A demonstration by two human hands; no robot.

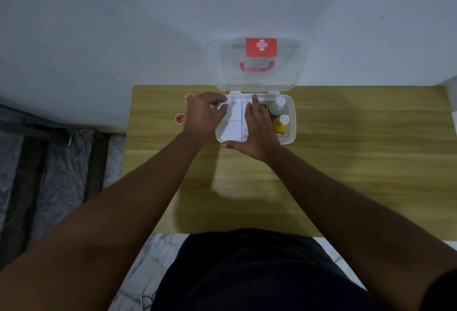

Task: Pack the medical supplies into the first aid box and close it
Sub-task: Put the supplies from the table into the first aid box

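The white first aid box (291, 123) stands open at the table's far edge. Its clear lid (257, 63), with a red cross label and red handle, leans back against the wall. A white divided tray (233, 123) sits across the box's left half. My left hand (204, 115) grips the tray's left edge. My right hand (257, 129) holds its right and near edges, thumb along the front. A white bottle (277, 105) and a yellow bottle (282, 124) stand in the box's right part. Two small red tape rolls (190, 97) (180, 118) lie on the table left of the box.
The wooden table (346, 162) abuts a pale wall (99, 26) at the back. Its left edge drops to a dark patterned floor (61, 162). A white object (453, 118) shows at the far right edge of the view.
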